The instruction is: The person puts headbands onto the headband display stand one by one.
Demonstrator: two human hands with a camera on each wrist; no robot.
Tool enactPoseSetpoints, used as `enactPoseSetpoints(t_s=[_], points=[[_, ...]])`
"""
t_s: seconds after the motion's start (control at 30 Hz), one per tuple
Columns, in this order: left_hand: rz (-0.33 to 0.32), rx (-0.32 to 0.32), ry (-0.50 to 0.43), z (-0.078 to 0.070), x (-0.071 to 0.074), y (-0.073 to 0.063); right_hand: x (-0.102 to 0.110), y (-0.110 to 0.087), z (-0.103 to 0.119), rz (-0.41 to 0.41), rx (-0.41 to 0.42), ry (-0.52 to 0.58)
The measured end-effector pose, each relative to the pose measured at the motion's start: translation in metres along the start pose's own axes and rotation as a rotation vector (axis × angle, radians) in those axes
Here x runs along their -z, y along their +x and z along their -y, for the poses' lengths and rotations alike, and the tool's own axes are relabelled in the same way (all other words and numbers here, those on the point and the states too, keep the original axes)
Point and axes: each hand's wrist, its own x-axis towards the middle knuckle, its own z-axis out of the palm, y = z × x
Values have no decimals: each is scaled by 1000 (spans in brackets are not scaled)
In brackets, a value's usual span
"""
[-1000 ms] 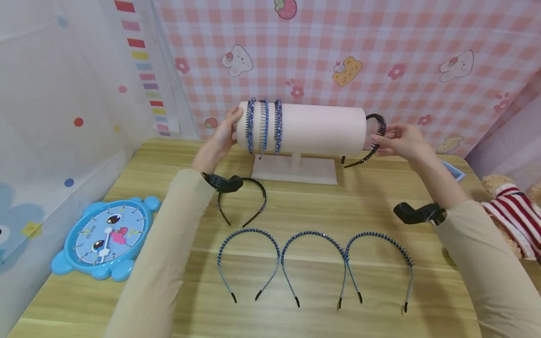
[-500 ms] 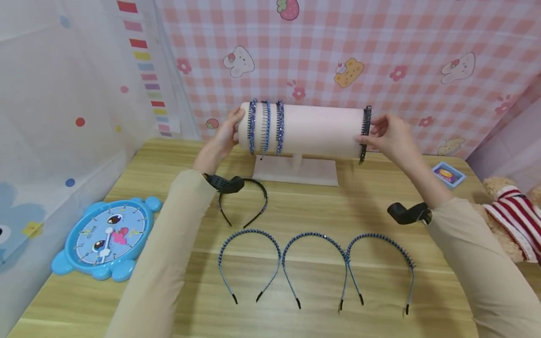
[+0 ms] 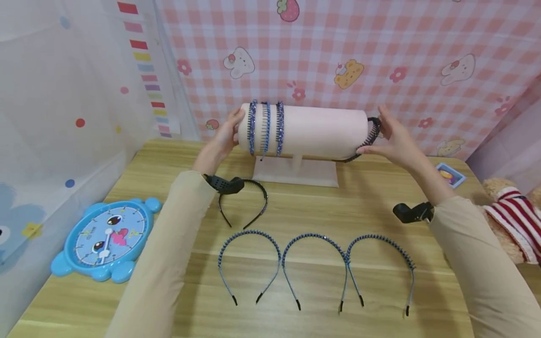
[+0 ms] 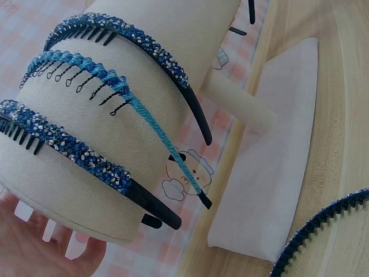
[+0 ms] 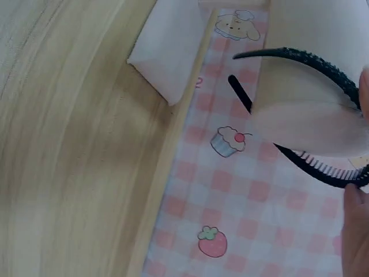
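My right hand [image 3: 398, 140] holds a black toothed headband [image 3: 374, 134] at the right end of a pale cylindrical headband stand [image 3: 323, 131]. In the right wrist view, that headband [image 5: 314, 59] is tilted across the stand's end, one arm in front and one behind; thumb and fingers touch it at separate spots. My left hand [image 3: 224, 134] grips the stand's left end, its fingers against the end rim in the left wrist view. Two blue glittery headbands [image 4: 75, 147] and a braided blue headband [image 4: 155, 128] sit around the left part of the cylinder.
Three blue headbands [image 3: 313, 235] lie in a row at the front of the wooden table [image 3: 321, 206]. Behind them lies a dark headband [image 3: 266, 195]. A blue toy clock [image 3: 109, 234] is at left; a small blue tray [image 3: 458, 179] and teddy bear [image 3: 507, 225] are at right.
My right hand brought the black headband leftward to the stand's right end. Since half a second ago the headband has tilted, its upper part swinging right and the thumb shifting lower. The left hand stays put.
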Motion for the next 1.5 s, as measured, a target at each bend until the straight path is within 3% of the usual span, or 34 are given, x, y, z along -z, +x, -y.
enactPoseSetpoints(t_s=[0.07, 0.27, 0.33, 0.43, 0.57, 0.67, 0.73, 0.83, 0.97, 1.07, 1.37, 1.5], points=[[2, -1, 2, 0, -1, 0, -1, -1, -2, -30, 23, 11], [-5, 5, 2, -1, -1, -2, -6, 0, -5, -137, 157, -150], [-10, 6, 0, -1, -1, -2, -8, 0, -4, -159, 144, -142], [-9, 6, -4, -2, -1, -2, -11, 0, -4, -169, 60, -74], [-1, 0, -6, -1, 0, -2, -16, 0, -5, -140, -112, -9], [0, -2, -2, -1, 0, -2, -19, 1, -4, -106, -186, 47], [-2, -1, 2, 0, 0, -2, -20, 2, -2, -92, -179, 104], [0, 2, 11, 0, 0, -3, -21, 5, 3, -77, -137, 105], [-2, 3, 18, -2, -1, -3, -19, 11, 10, -67, -96, -56], [-11, 3, 25, -2, -1, -3, -14, 15, 12, -49, -88, -119], [-28, 18, 52, -4, 0, -3, -2, 24, 7, 76, -80, -27], [-37, 21, 52, -6, 1, -3, 3, 28, 7, 116, -30, -87]])
